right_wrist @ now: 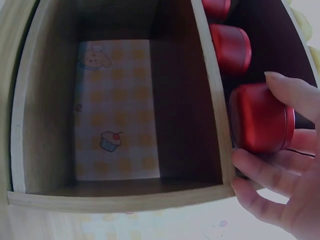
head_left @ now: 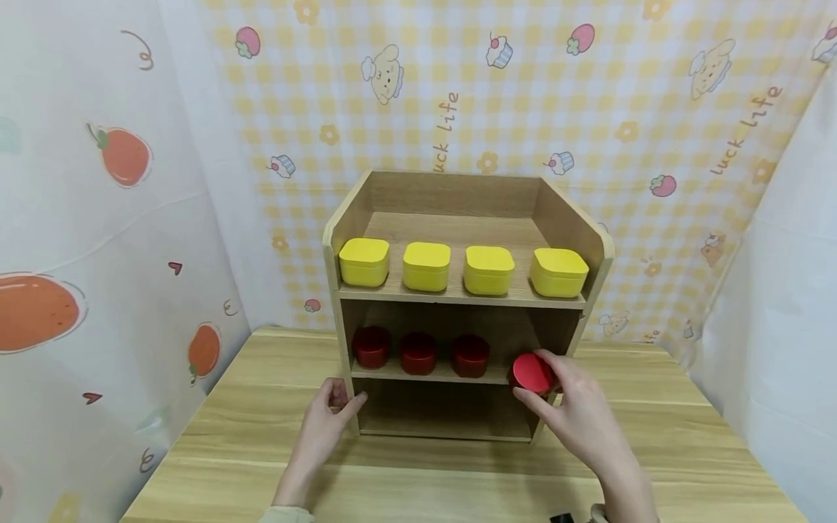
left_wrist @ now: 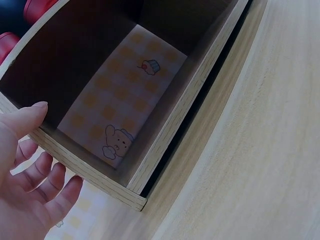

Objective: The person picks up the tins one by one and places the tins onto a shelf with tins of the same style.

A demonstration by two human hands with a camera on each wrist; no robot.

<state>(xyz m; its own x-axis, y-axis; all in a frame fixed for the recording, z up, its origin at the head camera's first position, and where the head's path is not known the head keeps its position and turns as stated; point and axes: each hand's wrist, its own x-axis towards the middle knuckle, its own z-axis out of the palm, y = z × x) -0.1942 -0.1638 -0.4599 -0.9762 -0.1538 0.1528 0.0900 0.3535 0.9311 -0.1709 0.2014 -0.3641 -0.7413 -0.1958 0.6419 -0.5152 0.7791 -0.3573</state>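
Note:
My right hand grips a round red tin at the right end of the middle shelf. In the head view that tin tilts out toward me at the shelf's front edge; the right wrist view has my thumb and fingers around the red tin. Down at the lower left, my left hand holds the side panel of the small wooden shelf unit. Its thumb is over the panel's front edge, with the fingers outside. Several other red tins stand in a row on the middle shelf.
Several yellow square tins line the front of the top shelf. The bottom compartment has an open back in the wrist views. The unit stands on a wood-grain table, with a checked curtain behind it.

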